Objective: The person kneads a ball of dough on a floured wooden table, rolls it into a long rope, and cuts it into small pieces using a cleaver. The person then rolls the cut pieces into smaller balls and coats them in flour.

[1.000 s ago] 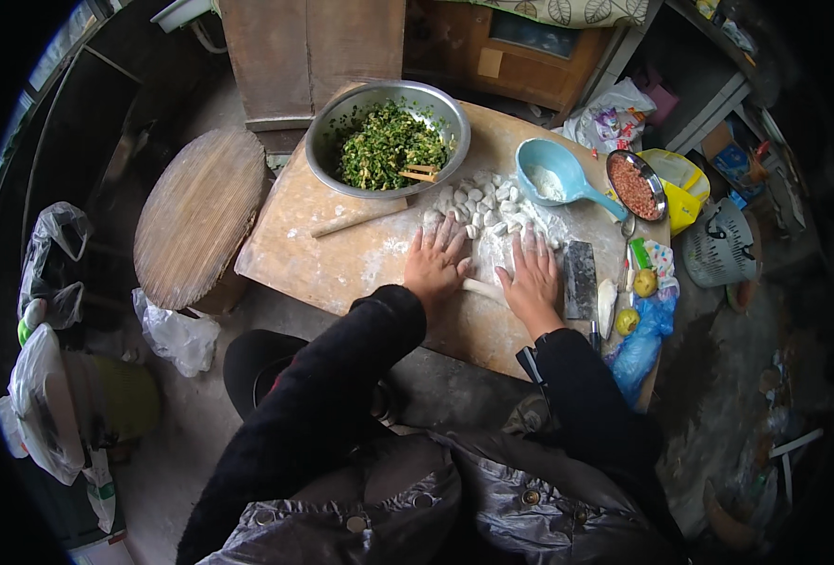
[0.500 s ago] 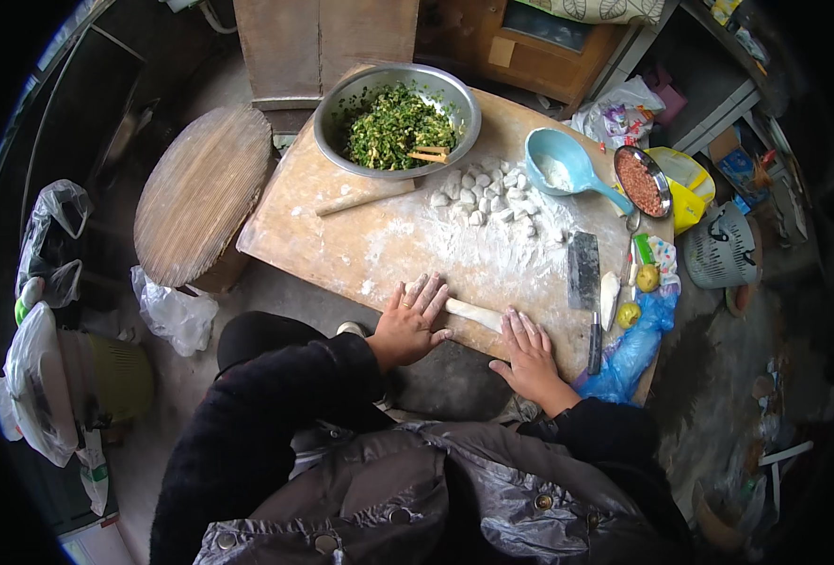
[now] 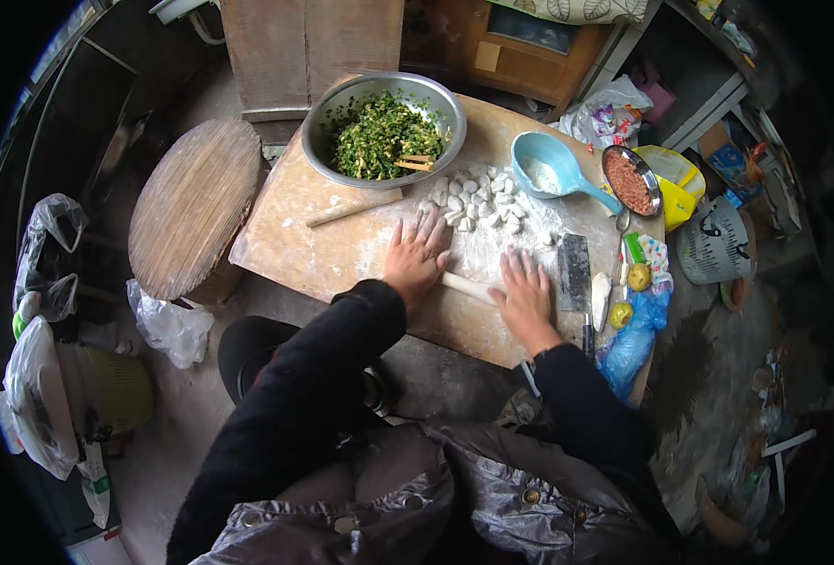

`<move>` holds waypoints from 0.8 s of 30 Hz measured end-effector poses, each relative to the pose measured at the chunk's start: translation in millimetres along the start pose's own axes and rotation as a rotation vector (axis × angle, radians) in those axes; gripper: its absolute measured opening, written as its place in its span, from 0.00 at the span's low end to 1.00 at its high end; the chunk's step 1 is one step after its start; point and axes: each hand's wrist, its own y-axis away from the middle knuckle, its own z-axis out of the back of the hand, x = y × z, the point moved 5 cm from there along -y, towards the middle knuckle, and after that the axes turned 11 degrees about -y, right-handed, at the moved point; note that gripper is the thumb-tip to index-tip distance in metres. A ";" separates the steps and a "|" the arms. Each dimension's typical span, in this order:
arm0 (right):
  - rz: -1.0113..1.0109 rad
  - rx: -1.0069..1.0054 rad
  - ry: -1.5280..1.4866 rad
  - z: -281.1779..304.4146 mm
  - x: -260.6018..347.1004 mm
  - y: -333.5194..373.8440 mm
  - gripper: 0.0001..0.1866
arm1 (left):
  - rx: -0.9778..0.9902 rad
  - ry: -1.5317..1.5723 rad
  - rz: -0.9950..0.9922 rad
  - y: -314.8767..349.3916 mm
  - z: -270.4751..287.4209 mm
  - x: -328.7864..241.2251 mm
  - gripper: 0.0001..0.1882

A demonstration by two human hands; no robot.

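A pale rope of dough (image 3: pixel 469 288) lies on the floured wooden board (image 3: pixel 360 259). My left hand (image 3: pixel 416 254) presses flat over its left end, fingers spread. Over the right end rests my right hand (image 3: pixel 527 298), also flat with the fingers stretched out. The dough shows between the two hands; its ends are hidden under them. Just beyond the hands lies a heap of small floured dough pieces (image 3: pixel 478 200). A cleaver (image 3: pixel 574 273) with a dark blade is close to the right of my right hand. Left of the heap lies a wooden rolling pin (image 3: pixel 355 208).
A metal bowl of chopped green filling (image 3: pixel 317 155) with chopsticks stands at the back. Near it are a blue ladle (image 3: pixel 582 181) with flour and a dish of reddish mince (image 3: pixel 631 182). A blue plastic bag (image 3: pixel 635 344) lies at the right edge. Left stands a round wooden lid (image 3: pixel 195 207).
Both hands have slid away from me across the board, carrying the dough rope forward with them. My left hand now reaches closer to the dough pieces. The view has shifted slightly.
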 end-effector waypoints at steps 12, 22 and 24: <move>0.165 0.243 -0.537 1.8 70.4 91.8 0.51 | 0.330 0.188 -0.471 114.6 -19.8 -125.8 0.35; 0.005 -0.105 -0.327 -5.4 14.1 -45.3 0.41 | 0.112 -0.022 -0.291 -23.0 -56.6 -99.0 0.39; 0.016 -0.103 -0.317 -7.2 14.5 -43.1 0.41 | -0.031 -0.023 -0.287 -25.4 -40.7 -99.6 0.40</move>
